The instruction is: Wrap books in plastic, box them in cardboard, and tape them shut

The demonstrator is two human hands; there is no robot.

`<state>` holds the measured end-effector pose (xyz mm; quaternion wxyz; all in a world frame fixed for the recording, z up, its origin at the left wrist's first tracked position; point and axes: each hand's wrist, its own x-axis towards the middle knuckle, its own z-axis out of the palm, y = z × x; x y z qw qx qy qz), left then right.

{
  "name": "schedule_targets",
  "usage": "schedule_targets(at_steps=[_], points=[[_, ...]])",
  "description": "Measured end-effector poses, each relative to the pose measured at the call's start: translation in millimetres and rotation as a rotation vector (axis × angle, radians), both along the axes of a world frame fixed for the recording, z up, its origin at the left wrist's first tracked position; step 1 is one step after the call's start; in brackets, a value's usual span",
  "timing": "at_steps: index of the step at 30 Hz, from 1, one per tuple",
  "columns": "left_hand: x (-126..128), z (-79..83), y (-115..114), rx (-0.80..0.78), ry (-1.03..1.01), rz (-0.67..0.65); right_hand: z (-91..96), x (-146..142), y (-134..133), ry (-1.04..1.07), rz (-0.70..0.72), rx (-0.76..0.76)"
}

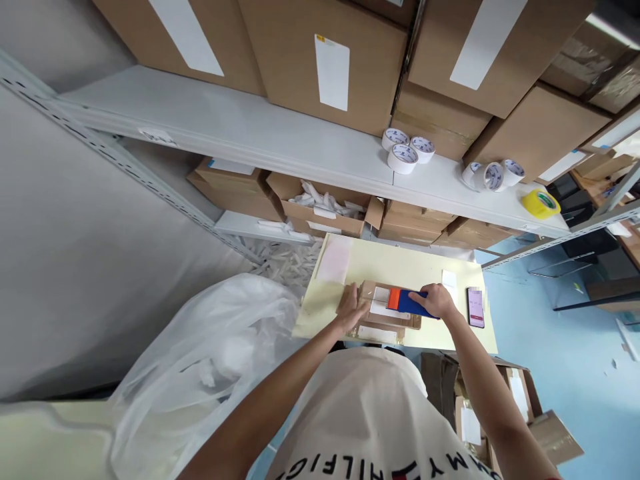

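Note:
A small brown cardboard box (368,288) lies near the front edge of the pale yellow table (400,257), with a white label (380,301) on its top. My left hand (351,309) rests against the box's left end, its fingers stretched out. In the grip of my right hand (436,301) is a flat blue tool with an orange end (406,301); its exact kind is unclear. That orange end lies over the label, and I cannot tell whether it touches. Closer to my body, another white label (378,334) shows on brown cardboard.
A phone (475,307) and a white paper (449,280) lie on the table's right. Tape rolls (403,159) and a yellow roll (540,204) stand on the shelf (320,137) beyond. Plastic sheeting (220,347) bulges at left; an opened carton (520,393) sits below right.

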<state>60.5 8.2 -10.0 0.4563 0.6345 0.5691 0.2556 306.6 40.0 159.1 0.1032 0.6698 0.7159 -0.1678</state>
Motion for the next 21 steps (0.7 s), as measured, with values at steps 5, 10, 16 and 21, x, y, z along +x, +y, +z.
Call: schedule_targets(at_steps=[5, 10, 16, 21], points=[[3, 43.5, 31, 0.303, 0.422, -0.48, 4.7, 3, -1, -0.008, 0.013, -0.014], [14, 65.5, 40, 0.251, 0.559, -0.528, 11.8, 4, 4, 0.015, 0.058, -0.074], [-3, 72.2, 38, 0.232, 0.59, -0.433, 11.4, 53, 19, 0.078, 0.059, -0.133], [-26, 75.1, 36, 0.232, 0.647, -0.392, -21.1, 104, 33, 0.11, 0.091, -0.155]])
